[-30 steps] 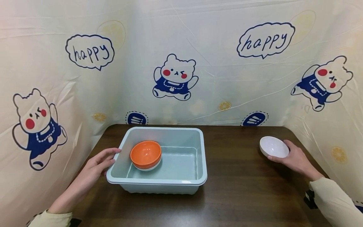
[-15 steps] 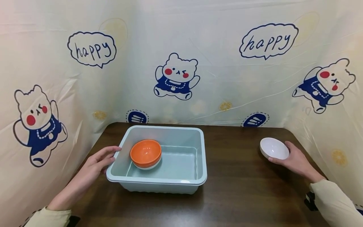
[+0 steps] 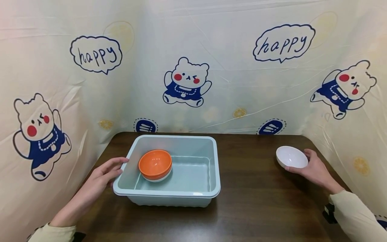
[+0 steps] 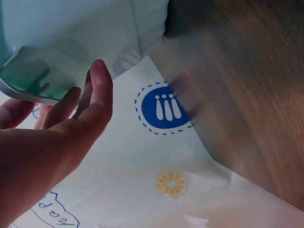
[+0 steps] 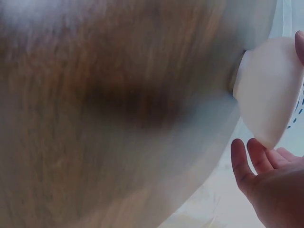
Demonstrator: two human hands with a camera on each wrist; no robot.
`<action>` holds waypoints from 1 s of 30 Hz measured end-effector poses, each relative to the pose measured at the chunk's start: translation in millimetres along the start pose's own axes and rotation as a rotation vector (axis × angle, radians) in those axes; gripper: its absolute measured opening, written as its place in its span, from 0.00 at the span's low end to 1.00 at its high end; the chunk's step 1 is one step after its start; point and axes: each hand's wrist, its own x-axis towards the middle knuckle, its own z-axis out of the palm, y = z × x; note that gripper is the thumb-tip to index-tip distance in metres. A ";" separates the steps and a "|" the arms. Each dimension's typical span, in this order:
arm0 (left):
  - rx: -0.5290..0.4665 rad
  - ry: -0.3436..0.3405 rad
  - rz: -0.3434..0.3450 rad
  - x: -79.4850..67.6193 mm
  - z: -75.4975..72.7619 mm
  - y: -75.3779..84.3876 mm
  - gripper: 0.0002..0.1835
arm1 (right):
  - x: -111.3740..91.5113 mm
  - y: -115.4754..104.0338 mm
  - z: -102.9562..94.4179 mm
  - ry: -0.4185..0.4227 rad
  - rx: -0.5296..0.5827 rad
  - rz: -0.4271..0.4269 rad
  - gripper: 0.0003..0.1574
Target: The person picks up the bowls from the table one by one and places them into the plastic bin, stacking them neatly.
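Observation:
In the head view my left hand (image 3: 104, 173) holds the left rim of a pale blue-green plastic basin (image 3: 169, 194). The left wrist view shows some fingers of that hand outside the basin's wall (image 4: 102, 28), below the rim. Inside the basin, toward its left, an orange bowl (image 3: 155, 163) tops a small stack, with a white bowl (image 3: 158, 180) at the bottom. At the table's right side my right hand (image 3: 317, 169) grips another white bowl (image 3: 291, 157) between thumb and fingers at its rim. That bowl's base is right at the tabletop in the right wrist view.
A dark brown wooden table (image 3: 248, 188) lies under everything. Pale cloth (image 3: 229, 87) printed with bears and lettering hangs behind and on both sides, close to the table's edges. The basin's walls stand around the stacked bowls.
The head view shifts slightly. Both hands keep their places, the left at the basin's rim and the right on the white bowl, which stays nearly where it was.

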 end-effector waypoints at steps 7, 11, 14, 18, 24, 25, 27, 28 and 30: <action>-0.003 0.006 0.000 -0.4 -1.0 0.1 0.24 | -1.5 -5.3 2.7 0.035 0.051 0.015 0.77; -0.007 0.004 0.013 -0.2 -1.5 -0.7 0.24 | -4.0 -8.6 5.2 0.062 0.064 -0.001 0.77; -0.010 0.000 0.018 -0.2 -1.4 -0.7 0.24 | -6.4 -11.8 6.6 0.067 0.057 -0.010 0.77; -0.008 0.000 0.012 -0.1 -0.7 -0.2 0.24 | -9.0 -18.1 6.3 0.052 0.046 -0.021 0.78; 0.003 -0.001 0.007 0.1 -0.5 0.0 0.24 | -14.7 -27.9 6.6 0.059 0.056 -0.064 0.77; 0.002 -0.001 0.007 0.2 -0.6 0.0 0.24 | -15.9 -29.9 6.8 0.061 0.062 -0.073 0.76; 0.002 0.000 0.006 0.1 -0.5 -0.1 0.24 | -18.8 -34.4 7.1 0.066 0.072 -0.088 0.75; 0.000 0.000 0.008 -0.1 -0.5 -0.3 0.24 | -20.2 -36.9 7.1 0.066 0.076 -0.094 0.75; -0.002 0.001 0.010 -0.2 -0.5 -0.7 0.24 | -22.3 -41.9 7.5 0.073 0.080 -0.105 0.75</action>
